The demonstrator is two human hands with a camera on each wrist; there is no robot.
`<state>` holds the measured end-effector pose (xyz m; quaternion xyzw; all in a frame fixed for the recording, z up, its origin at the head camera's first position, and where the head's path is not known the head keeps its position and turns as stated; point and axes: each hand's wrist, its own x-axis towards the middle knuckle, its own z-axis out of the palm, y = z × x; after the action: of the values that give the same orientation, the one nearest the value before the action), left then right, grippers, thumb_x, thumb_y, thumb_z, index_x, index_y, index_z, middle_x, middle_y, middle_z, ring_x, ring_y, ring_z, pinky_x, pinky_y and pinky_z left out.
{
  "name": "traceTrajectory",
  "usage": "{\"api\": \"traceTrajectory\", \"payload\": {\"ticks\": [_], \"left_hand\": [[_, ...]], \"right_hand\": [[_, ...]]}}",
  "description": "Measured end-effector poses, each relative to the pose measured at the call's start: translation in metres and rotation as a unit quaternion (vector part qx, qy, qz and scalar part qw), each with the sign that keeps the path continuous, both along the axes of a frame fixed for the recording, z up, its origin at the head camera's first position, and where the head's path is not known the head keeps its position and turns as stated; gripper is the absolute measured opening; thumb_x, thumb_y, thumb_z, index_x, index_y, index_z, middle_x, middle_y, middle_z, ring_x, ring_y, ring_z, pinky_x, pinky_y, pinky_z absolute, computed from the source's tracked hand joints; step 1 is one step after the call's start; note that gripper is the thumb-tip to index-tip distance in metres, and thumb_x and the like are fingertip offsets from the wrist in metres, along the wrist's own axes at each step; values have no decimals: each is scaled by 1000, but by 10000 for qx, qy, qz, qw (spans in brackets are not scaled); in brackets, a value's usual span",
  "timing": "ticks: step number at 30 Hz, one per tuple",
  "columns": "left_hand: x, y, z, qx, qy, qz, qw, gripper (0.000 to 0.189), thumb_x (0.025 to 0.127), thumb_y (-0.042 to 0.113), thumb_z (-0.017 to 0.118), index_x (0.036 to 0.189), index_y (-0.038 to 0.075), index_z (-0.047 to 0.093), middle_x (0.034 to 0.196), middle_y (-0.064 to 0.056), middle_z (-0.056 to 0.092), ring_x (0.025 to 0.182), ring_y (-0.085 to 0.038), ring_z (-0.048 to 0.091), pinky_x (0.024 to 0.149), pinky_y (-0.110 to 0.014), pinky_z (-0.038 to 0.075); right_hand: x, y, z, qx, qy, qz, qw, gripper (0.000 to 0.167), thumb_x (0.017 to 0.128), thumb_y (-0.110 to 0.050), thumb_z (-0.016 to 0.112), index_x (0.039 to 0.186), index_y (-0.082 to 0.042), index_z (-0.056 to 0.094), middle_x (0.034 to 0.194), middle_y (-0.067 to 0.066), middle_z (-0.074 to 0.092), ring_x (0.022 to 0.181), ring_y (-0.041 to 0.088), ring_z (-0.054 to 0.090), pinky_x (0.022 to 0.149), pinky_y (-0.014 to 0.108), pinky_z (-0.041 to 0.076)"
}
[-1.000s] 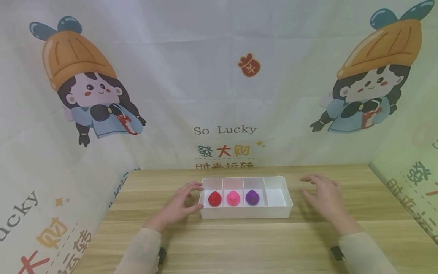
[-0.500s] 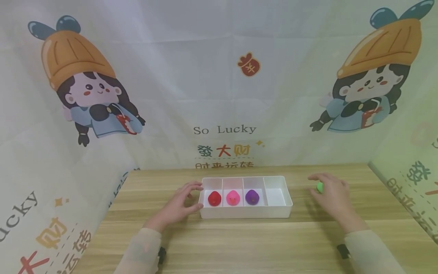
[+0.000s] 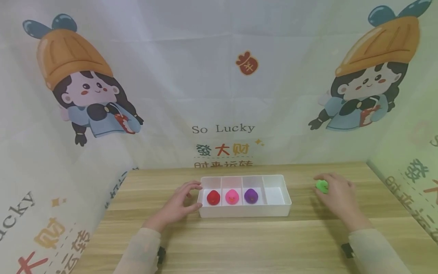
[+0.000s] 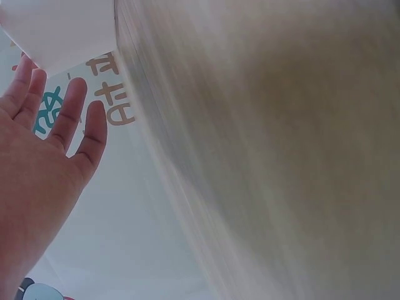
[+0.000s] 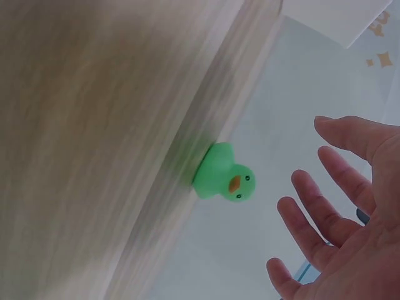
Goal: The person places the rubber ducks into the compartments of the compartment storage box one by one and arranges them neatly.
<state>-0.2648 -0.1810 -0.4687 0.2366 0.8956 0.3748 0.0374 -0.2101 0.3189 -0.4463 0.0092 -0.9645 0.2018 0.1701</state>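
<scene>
A white box (image 3: pixel 245 211) with compartments holds a red duck (image 3: pixel 213 197), a pink duck (image 3: pixel 232 197) and a purple duck (image 3: pixel 251 196), one per compartment; its right-end compartment is bare. At the box's left end my left hand (image 3: pixel 181 201) has its fingertips right at the wall, fingers relaxed. My right hand (image 3: pixel 337 194) is off to the right, beside a green duck (image 5: pixel 219 174) that sits upright on the table. In the right wrist view its fingers are spread, with a gap between them and the duck. From the head, the hand partly covers this duck.
The wooden table (image 3: pixel 246 243) runs back to a printed cloth backdrop (image 3: pixel 164 76) with cartoon figures and lettering. Cloth also hangs along the left and right sides. A dark band shows at each wrist.
My right hand has moved right, away from the box, and the green duck now shows past its fingers. My left hand has stayed at the box's left end.
</scene>
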Motion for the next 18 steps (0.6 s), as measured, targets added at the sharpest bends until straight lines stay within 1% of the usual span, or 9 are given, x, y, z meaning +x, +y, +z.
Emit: {"api": "traceTrajectory", "payload": {"ticks": [4,8,13,18], "left_hand": [[0,-2,0,-2,67,-13,10000,54,94,27,76,142,17,54,161,-4,42,122,-35,55,103,-56,50],[0,-2,1,3,91,-54,9999,54,94,28,76,143,16,54,161,-5,42,122,-37,55,103,-56,50],[0,0,2,-19,116,-34,9999,54,94,25,76,143,14,54,160,-5,43,121,-35,55,103,-55,50],[0,2,2,-30,25,-11,10000,54,95,24,76,143,16,54,161,-6,42,123,-38,54,105,-57,49]], "right_hand": [[-1,4,-2,37,-45,-4,10000,37,90,-17,74,125,-7,67,132,31,62,122,53,55,97,79,30],[-3,9,-2,100,-156,-49,9998,42,87,-17,77,126,-6,66,132,33,61,120,57,54,97,80,30],[-4,17,-2,160,-257,-69,9995,47,84,-18,80,128,-5,65,133,35,60,120,58,53,97,81,30],[-3,23,-7,184,-396,-82,9990,48,84,-17,80,129,-5,65,134,35,58,123,57,51,98,83,29]]}}
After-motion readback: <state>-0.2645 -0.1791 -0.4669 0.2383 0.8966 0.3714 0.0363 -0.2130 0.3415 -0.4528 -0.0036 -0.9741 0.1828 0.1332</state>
